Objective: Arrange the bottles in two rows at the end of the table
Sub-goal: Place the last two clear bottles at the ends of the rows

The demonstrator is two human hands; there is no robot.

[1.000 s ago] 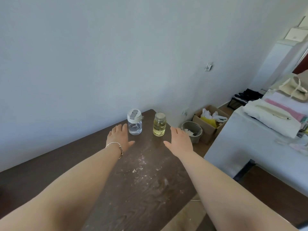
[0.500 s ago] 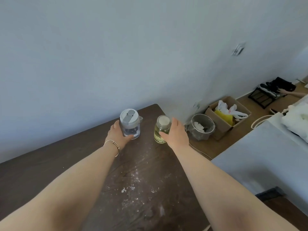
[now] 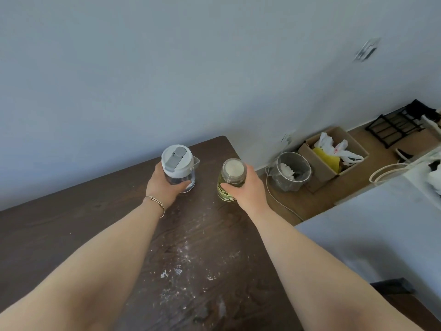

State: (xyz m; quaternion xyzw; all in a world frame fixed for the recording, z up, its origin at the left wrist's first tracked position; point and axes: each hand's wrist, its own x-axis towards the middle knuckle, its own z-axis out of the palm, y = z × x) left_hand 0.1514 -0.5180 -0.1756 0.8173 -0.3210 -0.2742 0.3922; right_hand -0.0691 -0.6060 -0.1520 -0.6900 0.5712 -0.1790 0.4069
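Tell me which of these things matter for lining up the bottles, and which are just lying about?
In use: clear bottle in the left hand; yellow bottle in the right hand; table.

Lying about: bin, cardboard box, cable, black rack.

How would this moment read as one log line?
left hand: gripping clear bottle | right hand: gripping yellow bottle | place: far table end

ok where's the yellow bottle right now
In the head view, the yellow bottle is near the table's far right corner, gripped by the right hand, right of the clear bottle.
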